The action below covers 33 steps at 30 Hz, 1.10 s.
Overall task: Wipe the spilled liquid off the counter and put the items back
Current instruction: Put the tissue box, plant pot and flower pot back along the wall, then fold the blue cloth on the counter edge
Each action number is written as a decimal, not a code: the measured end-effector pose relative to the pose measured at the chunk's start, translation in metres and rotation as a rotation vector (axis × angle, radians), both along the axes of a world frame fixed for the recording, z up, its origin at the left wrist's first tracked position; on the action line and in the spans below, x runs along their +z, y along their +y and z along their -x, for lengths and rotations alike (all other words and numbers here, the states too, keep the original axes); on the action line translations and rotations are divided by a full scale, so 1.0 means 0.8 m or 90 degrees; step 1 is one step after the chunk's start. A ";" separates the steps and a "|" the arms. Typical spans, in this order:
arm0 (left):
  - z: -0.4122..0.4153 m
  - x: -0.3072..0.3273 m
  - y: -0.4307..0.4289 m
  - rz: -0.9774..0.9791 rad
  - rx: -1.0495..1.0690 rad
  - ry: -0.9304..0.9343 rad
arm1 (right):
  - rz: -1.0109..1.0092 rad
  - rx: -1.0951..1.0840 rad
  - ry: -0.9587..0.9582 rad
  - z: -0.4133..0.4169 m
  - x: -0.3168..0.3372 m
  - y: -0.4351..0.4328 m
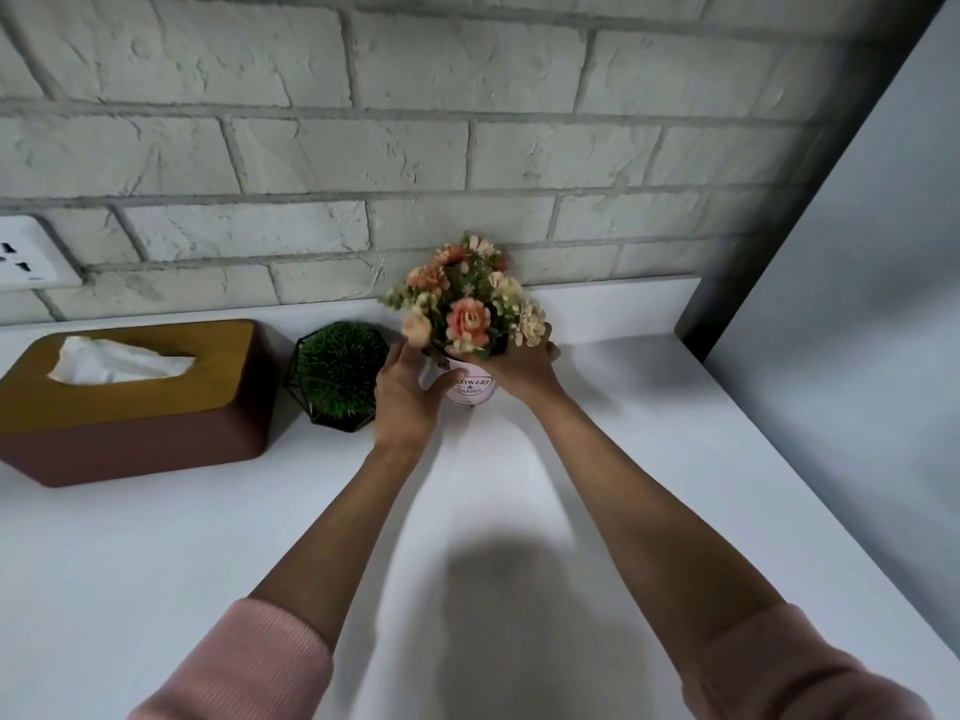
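Note:
A pink flower pot (470,391) with orange and cream flowers (467,298) stands on the white counter (597,459) near the back wall. My left hand (408,392) curls round the pot's left side. My right hand (519,371) holds its right side just under the blooms. Left of the pot stands a green spiky plant (340,368) in a black wire holder. A brown tissue box (135,402) with a white tissue sticking up sits further left. No spilled liquid shows on the counter.
A white brick wall (415,148) runs behind the counter, with a power socket (26,257) at the far left. A grey panel (841,283) closes the right side. Pink sleeves cover both forearms near the bottom edge.

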<state>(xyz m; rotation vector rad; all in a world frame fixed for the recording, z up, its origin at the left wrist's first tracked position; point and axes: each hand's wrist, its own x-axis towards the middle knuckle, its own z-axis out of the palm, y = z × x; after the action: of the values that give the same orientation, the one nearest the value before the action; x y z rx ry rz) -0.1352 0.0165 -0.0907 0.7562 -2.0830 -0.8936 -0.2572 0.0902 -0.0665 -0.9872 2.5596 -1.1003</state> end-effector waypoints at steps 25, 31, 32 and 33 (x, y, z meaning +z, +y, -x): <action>-0.083 0.022 0.041 -0.017 0.007 -0.064 | 0.071 -0.087 -0.239 -0.044 0.009 0.082; -0.162 0.041 0.061 0.016 0.032 -0.086 | 0.159 -0.094 -0.099 -0.132 0.024 0.109; -0.173 0.045 0.063 0.016 0.027 -0.084 | 0.175 -0.086 -0.091 -0.145 0.028 0.110; -0.188 0.050 0.064 0.016 0.023 -0.079 | 0.185 -0.079 -0.089 -0.162 0.032 0.110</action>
<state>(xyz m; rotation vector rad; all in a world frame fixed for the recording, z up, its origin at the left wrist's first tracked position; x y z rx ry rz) 0.0152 0.0679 -0.0507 0.8527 -2.1775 -0.8165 -0.1276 0.1783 -0.0408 -0.7844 2.4220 -1.5505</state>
